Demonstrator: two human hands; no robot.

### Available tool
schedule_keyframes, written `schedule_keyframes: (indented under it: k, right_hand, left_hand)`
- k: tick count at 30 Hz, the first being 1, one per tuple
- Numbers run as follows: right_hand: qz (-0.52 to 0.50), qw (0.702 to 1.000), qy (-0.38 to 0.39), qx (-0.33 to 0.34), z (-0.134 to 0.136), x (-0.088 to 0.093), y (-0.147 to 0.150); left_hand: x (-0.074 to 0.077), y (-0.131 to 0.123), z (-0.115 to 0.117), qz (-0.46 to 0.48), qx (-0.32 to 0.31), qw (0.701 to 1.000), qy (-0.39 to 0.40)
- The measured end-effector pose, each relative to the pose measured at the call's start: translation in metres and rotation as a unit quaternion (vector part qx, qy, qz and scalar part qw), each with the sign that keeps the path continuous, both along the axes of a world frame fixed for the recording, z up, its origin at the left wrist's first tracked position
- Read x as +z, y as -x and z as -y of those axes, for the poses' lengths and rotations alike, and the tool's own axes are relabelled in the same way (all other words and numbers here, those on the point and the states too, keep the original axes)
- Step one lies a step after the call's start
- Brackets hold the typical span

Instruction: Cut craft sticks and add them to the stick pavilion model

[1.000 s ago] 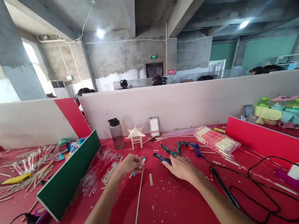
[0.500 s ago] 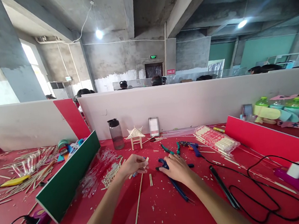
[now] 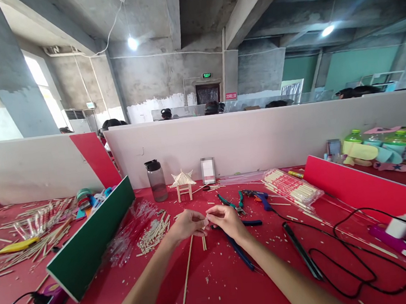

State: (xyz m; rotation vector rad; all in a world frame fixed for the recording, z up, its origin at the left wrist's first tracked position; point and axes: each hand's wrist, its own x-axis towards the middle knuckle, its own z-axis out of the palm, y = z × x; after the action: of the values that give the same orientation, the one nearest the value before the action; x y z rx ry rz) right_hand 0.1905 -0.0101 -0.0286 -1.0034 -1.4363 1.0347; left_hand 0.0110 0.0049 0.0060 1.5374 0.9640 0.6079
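Note:
My left hand [image 3: 188, 223] and my right hand [image 3: 226, 221] meet over the red table [image 3: 225, 290], fingertips pinched together on a small wooden piece between them. Just under and behind my right hand lie blue-handled pliers [image 3: 239, 249]. A long thin wooden stick [image 3: 187, 272] lies on the table below my left hand, with two short sticks [image 3: 204, 242] beside it. A small stick-built pavilion model [image 3: 182, 184] stands farther back.
Green pliers [image 3: 232, 202] and a blue glue gun [image 3: 262, 198] lie behind my hands. A packet of sticks [image 3: 292, 188], a dark bottle [image 3: 156, 180], a green divider [image 3: 92, 241], a black cable [image 3: 348, 262] and power strips [image 3: 401, 240] are around. People sit beyond the white partition [image 3: 259, 139].
My right hand pulled the blue pliers closer, let go of them, and came left to meet my left hand at the small piece.

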Motion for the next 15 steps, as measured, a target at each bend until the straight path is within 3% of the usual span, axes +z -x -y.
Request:
schedule_keyframes:
  k: [15]
  right_hand:
    - [-0.051,0.999,0.012,-0.011,0.0006,0.0077,-0.0036]
  left_hand:
    - [0.0018,-0.0033,0.0037,-0.016,-0.023,0.999,-0.044]
